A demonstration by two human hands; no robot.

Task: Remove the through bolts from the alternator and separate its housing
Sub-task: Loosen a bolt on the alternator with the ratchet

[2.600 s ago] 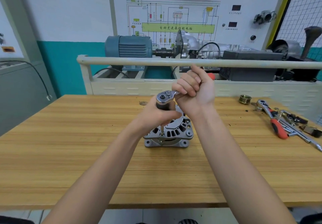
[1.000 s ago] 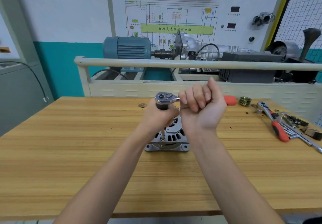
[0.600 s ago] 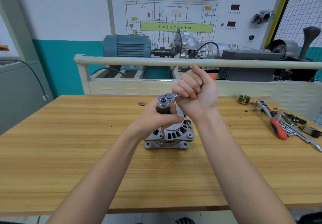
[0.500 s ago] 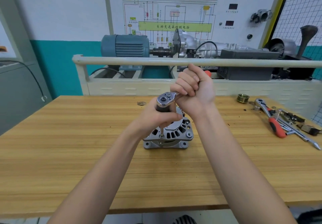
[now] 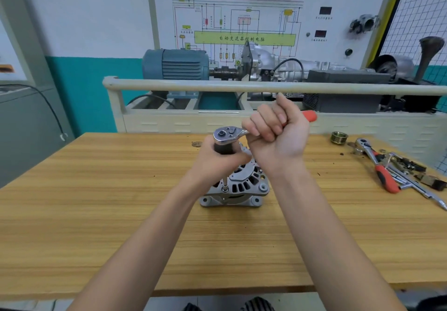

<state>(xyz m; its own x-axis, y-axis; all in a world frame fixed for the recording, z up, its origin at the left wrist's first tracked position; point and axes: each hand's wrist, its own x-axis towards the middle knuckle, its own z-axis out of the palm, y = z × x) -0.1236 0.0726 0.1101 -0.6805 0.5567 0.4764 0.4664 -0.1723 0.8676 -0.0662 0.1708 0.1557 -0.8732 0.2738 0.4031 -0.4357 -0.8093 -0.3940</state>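
Note:
A silver alternator (image 5: 238, 188) stands on the wooden table (image 5: 96, 202) in the middle of the view. A ratchet wrench (image 5: 228, 134) with a red handle sits above it, on a thin extension bar (image 5: 225, 185) that runs down to a bolt at the housing's front rim. My left hand (image 5: 215, 163) grips the black part just under the ratchet head. My right hand (image 5: 278, 136) holds the ratchet's handle in a fist, and the red handle end sticks out to the right.
At the table's right lie a second red-handled ratchet (image 5: 377, 165), loose sockets and bars (image 5: 416, 180) and a brass pulley nut (image 5: 338, 138). Behind the table runs a beige rail (image 5: 217, 87) before a motor and gearbox trainer.
My right hand swings the ratchet handle back and forth; since half a second ago it has swung to the right and the red handle end shows. My left hand stays put.

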